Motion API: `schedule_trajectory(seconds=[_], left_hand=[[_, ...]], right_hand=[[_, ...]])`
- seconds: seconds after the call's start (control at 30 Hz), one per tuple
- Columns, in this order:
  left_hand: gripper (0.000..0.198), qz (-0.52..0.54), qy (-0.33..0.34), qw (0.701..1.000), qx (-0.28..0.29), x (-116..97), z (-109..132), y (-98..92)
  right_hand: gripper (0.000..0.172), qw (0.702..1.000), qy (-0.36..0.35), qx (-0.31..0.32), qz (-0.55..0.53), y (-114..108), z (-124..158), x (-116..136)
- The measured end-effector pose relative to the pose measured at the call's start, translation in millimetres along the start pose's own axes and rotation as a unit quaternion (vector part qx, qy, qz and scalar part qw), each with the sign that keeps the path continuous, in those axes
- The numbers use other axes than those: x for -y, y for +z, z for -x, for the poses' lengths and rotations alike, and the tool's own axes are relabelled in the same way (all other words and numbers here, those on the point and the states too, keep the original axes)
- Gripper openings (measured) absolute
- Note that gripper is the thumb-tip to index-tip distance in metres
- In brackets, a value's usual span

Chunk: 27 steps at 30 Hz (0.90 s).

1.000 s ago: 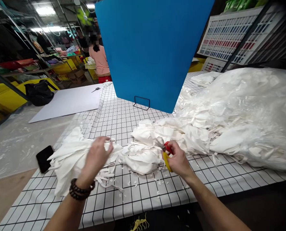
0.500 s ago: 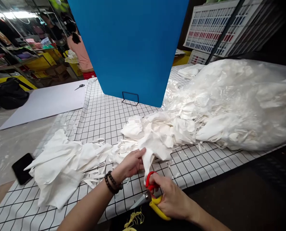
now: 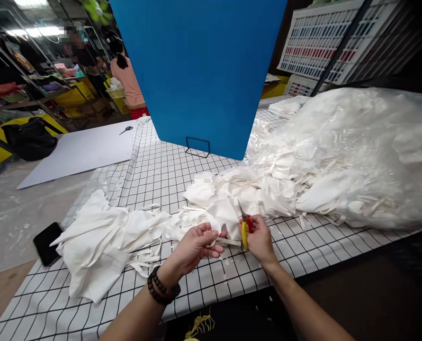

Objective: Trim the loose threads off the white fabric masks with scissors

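Note:
My left hand (image 3: 200, 245), with dark beaded bracelets at the wrist, pinches the edge of a white fabric piece (image 3: 224, 213) between thumb and fingers. Close by on the right, my right hand (image 3: 259, 239) grips red-and-yellow-handled scissors (image 3: 245, 229), their blades pointing up and away over the cloth. A thin strip of the fabric stretches between the two hands. Behind them lies a heap of white fabric pieces (image 3: 246, 182). More white cloth (image 3: 93, 246) is spread to the left, with loose strips beside it.
A large blue board (image 3: 200, 76) stands on the grid-patterned tablecloth (image 3: 154, 175). A clear plastic bag (image 3: 374, 151) of white pieces bulges at right. A black phone (image 3: 48, 242) lies at left; dark scissors (image 3: 126, 130) rest on a white sheet (image 3: 90, 147). Two people stand in the background.
The scissors have swung from pointing down-left near the table edge to pointing up and away, as my right hand moved up and right. My left hand stays on the fabric.

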<state>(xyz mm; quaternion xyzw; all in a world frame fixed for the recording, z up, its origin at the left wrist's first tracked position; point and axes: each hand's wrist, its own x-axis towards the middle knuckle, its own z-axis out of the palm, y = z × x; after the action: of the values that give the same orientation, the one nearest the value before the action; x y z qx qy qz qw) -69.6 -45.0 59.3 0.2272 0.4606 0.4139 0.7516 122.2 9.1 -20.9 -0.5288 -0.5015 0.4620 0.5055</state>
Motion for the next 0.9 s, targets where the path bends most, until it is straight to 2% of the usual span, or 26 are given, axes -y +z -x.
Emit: schedule_trajectory(seconds=[0.13, 0.23, 0.3, 0.4, 0.5, 0.6, 0.7, 0.8, 0.87, 0.9], left_hand=[[0.043, -0.136, 0.079, 0.986, -0.054, 12, 5, -13.6], [0.038, -0.239, 0.15, 0.953, -0.108, 16, 13, -16.0], [0.024, -0.333, 0.197, 0.915, -0.116, 15, 22, -13.1], [0.014, -0.478, 0.247, 0.839, -0.083, 11, 36, -6.9], [0.02, -0.547, 0.296, 0.78, -0.073, 12, 43, -4.8], [0.03, -0.6, 0.364, 0.705, -0.102, 16, 41, -9.6], [0.025, -0.645, 0.409, 0.63, -0.142, 16, 39, -19.3], [0.019, -0.67, 0.429, 0.586, -0.157, 12, 41, -28.7], [0.019, -0.676, 0.428, 0.579, -0.157, 9, 45, -29.9], [0.019, -0.672, 0.422, 0.589, -0.154, 7, 48, -27.6]], right_hand=[[0.036, 0.999, -0.02, -0.029, -0.036, -16, -15, 31], [0.04, 0.995, -0.052, -0.062, -0.06, -26, -24, 62], [0.04, 0.99, -0.081, -0.091, -0.067, -29, -29, 80], [0.042, 0.989, -0.092, -0.104, -0.057, -30, -37, 100], [0.044, 0.995, -0.077, -0.056, -0.032, -28, -46, 111], [0.045, 0.997, -0.074, -0.002, 0.015, -24, -51, 115], [0.044, 0.996, -0.068, 0.022, 0.05, -22, -53, 112], [0.041, 0.992, -0.064, 0.019, 0.112, -29, -52, 108], [0.036, 0.982, -0.066, 0.004, 0.177, -34, -51, 112], [0.034, 0.976, -0.074, -0.008, 0.206, -35, -49, 118]])
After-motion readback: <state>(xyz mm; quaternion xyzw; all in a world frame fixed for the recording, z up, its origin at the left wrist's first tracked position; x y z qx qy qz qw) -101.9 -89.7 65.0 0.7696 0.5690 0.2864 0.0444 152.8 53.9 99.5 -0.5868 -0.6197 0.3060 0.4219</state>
